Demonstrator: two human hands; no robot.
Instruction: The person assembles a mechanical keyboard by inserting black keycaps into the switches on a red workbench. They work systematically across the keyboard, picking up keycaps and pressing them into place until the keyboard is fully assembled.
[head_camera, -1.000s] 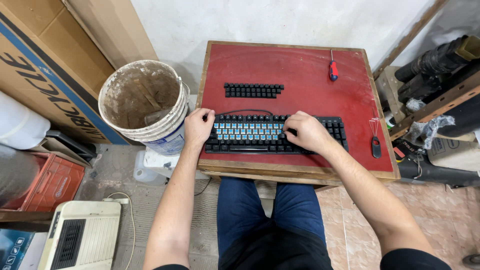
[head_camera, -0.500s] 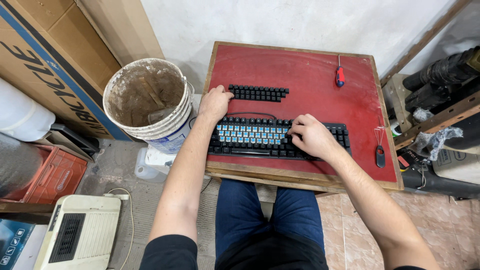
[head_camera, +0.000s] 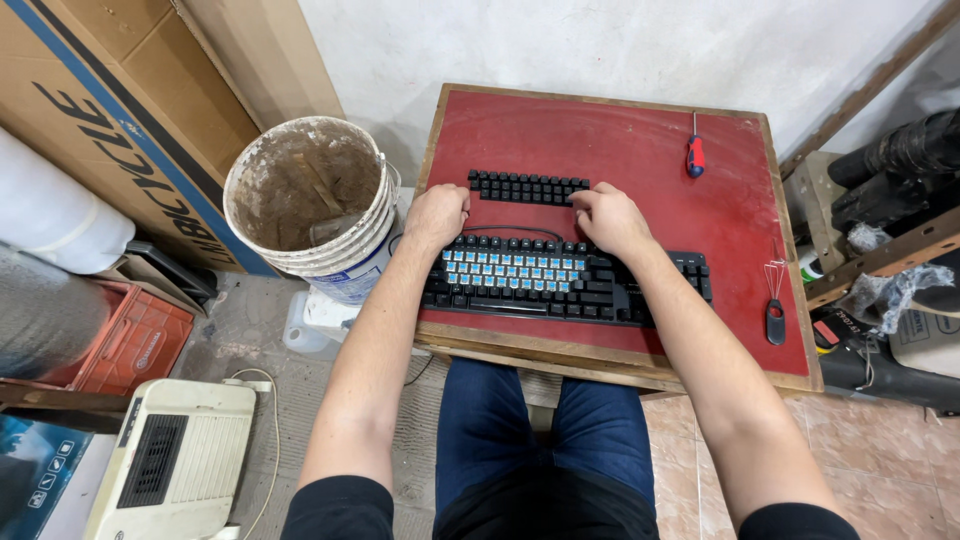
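Keyboard (head_camera: 560, 285), black with some blue switches bare, lies near the red tabletop's (head_camera: 640, 140) front edge. Beyond it, a keycap strip (head_camera: 525, 187) spans between both hands: left hand (head_camera: 437, 215) curled at its left end, right hand (head_camera: 607, 217) fingers on its right end, grip unclear. Far right: screwdriver (head_camera: 695, 153), keycap puller (head_camera: 776, 305).

keycap block (head_camera: 528, 187) lies behind the keyboard (head_camera: 565, 281) on the table (head_camera: 610, 125); bucket (head_camera: 308, 200) left, screwdriver (head_camera: 695, 152) right.

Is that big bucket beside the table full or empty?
Nearly empty: the bucket stands upright, and its dirty, crusted inner walls and bottom show, with only some debris inside.
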